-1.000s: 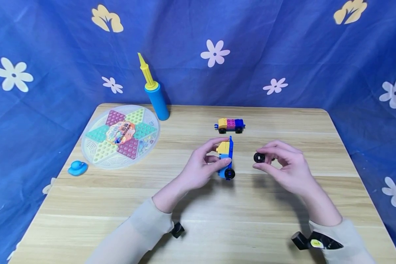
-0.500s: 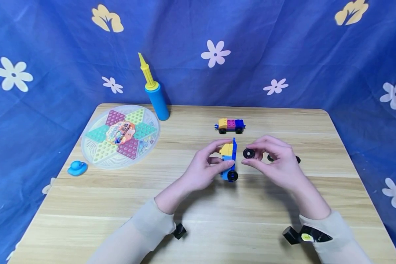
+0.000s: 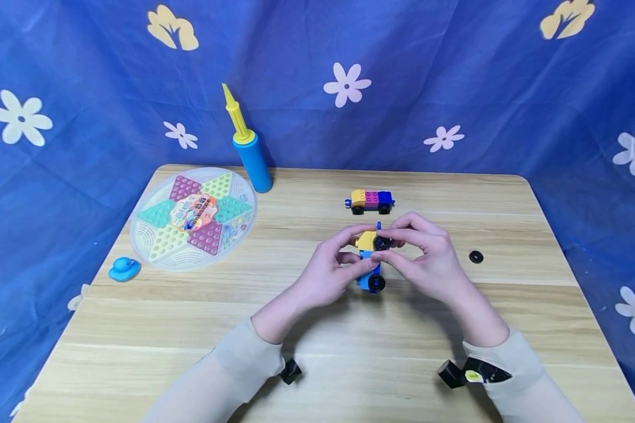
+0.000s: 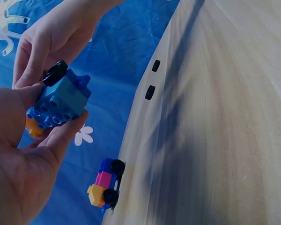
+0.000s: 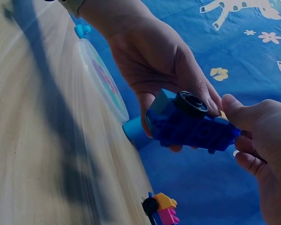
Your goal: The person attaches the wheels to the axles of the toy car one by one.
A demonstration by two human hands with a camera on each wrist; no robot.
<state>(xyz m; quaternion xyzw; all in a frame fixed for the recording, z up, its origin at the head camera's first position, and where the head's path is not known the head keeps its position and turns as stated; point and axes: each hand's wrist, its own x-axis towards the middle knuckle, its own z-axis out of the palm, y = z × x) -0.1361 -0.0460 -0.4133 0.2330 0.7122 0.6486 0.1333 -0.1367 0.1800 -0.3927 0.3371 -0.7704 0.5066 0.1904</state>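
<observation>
My left hand point(image 3: 328, 270) grips a toy block car point(image 3: 365, 279) with yellow and light blue bricks on a dark blue base. The car is tipped on its side, raised over the table. One black wheel point(image 3: 376, 284) sits on the base at its near end, and shows large on the car in the right wrist view point(image 5: 193, 103). My right hand point(image 3: 425, 258) pinches another black wheel point(image 3: 382, 243) against the far end of the same base. From the right wrist, that pinched wheel is hidden behind fingers. Brick studs point(image 4: 51, 110) face the left wrist camera.
A second block car point(image 3: 371, 201) in yellow, pink and blue stands behind the hands. Two loose wheels lie on the table, one visible to the right point(image 3: 475, 257). At left are a round checkers board point(image 3: 227, 241), a blue hand pump point(image 3: 254, 164) and a blue duck point(image 3: 124, 269).
My right hand has moved left with its wheel, from apart to up against the car base. The left hand and car have shifted slightly right. A loose wheel on the table has come into sight.
</observation>
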